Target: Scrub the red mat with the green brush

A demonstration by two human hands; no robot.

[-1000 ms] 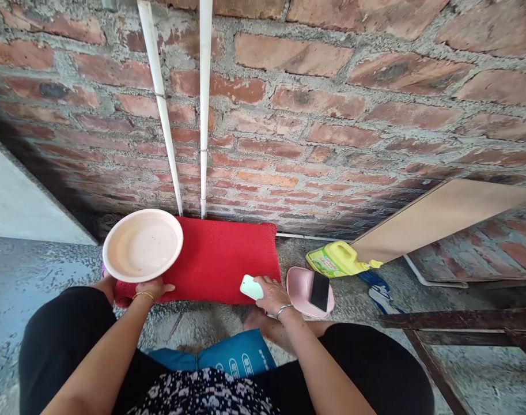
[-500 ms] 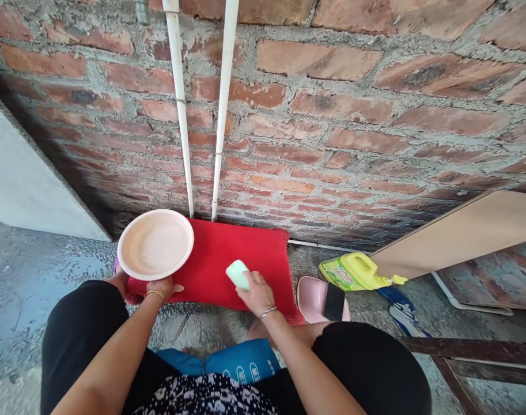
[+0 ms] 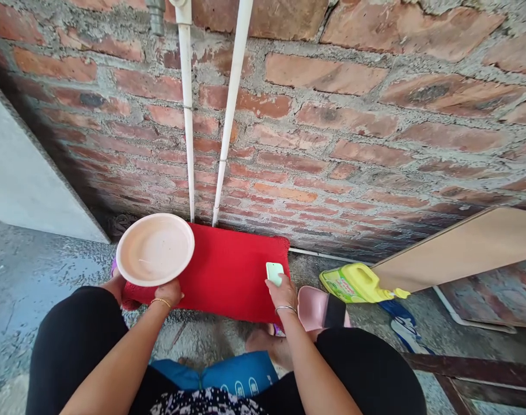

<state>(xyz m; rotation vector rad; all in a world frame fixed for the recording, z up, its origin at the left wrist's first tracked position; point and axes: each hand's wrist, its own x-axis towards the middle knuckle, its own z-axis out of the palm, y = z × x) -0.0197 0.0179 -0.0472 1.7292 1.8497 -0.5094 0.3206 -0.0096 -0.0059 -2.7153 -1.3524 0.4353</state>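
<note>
My left hand [image 3: 168, 291] is at the lower right rim of a pale pink plastic basin [image 3: 154, 248], its fingers partly hidden beneath it. The basin is over the left end of a red cloth or mat [image 3: 232, 271] and has what looks like a little water in it. My right hand [image 3: 284, 292] grips a pale green, round-cornered piece with a small hole [image 3: 274, 273], which looks like a scrub brush; any bristles are hidden. That hand is over the red cloth's right end, just left of a pink scoop-shaped container [image 3: 311, 307] with a black part.
A yellow detergent jug [image 3: 353, 282] lies on its side at right, near a leaning tan board [image 3: 461, 239]. Two white pipes [image 3: 188, 121] run down the brick wall [image 3: 323, 144]. A pale slab [image 3: 29, 167] leans at left above wet floor. Blue packaging [image 3: 237, 372] lies between my legs.
My right hand has moved right along the red cloth with the pale green brush, from near its middle to its right end. The left hand stays by the basin, which has shifted slightly.
</note>
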